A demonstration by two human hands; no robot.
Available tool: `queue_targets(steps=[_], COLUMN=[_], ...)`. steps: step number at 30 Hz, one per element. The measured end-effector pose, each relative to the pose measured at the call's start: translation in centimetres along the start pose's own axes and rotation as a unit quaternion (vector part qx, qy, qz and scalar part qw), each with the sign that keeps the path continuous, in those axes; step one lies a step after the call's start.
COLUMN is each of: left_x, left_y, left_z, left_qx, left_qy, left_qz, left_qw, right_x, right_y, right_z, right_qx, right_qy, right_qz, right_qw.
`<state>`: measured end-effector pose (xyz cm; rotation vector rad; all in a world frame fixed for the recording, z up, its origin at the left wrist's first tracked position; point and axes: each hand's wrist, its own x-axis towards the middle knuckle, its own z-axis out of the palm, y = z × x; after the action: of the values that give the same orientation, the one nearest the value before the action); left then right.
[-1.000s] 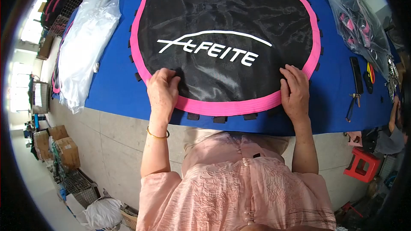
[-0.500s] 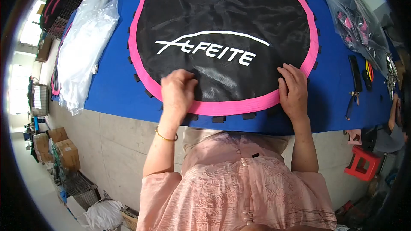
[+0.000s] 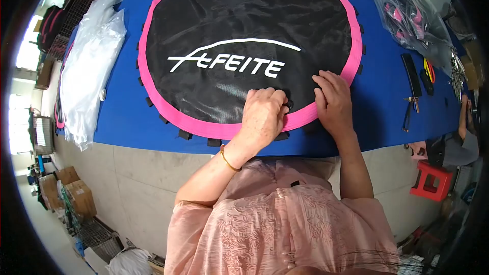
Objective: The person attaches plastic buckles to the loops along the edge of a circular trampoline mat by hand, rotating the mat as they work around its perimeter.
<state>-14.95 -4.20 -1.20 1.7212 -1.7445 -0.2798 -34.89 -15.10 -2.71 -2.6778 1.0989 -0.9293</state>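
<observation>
A round black trampoline mat (image 3: 219, 23) with a pink border and white "AEFEITE"-like lettering lies on a blue-covered table, black tabs sticking out around its rim. My left hand (image 3: 264, 114) rests over the near pink border with its fingers curled together. A small dark shape shows beside its fingertips; what the fingers hold, if anything, I cannot make out. To its right, my right hand (image 3: 333, 103) lies across the border at the near right, fingers stretched out on the mat.
Crumpled clear plastic (image 3: 91, 71) covers the table's left side. At the right are a clear bag (image 3: 407, 18) with pink and black items, a black strip (image 3: 411, 75), a black-and-yellow tool (image 3: 428, 77) and metal pieces (image 3: 457, 76). A red stool (image 3: 430, 181) stands on the floor; another person's arm (image 3: 463, 117) shows at far right.
My left hand has moved right along the near border, closer to my right hand. My right hand stays on the border at the right. The whole view has shifted slightly.
</observation>
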Motion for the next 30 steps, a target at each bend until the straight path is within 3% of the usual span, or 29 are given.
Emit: queue_targets(steps=[13,19,30], left_x=[-0.7,-0.7,-1.0], left_y=[-0.7,0.9,-1.7], left_z=[-1.7,-1.1,-2.1], left_qx=[0.056,0.032,0.046], left_qy=[0.014,0.012,0.047], left_qz=[-0.023,0.019,-0.041], left_qw=[0.998,0.999,0.997], right_x=[0.1,0.2,0.1], right_y=[0.4,0.3,0.1], right_z=[-0.1,-0.6,0.0], right_qx=[0.064,0.077,0.041], right_qy=[0.017,0.011,-0.004], right_qz=[-0.013,0.008,0.006], right_qw=[0.998,0.997,0.999])
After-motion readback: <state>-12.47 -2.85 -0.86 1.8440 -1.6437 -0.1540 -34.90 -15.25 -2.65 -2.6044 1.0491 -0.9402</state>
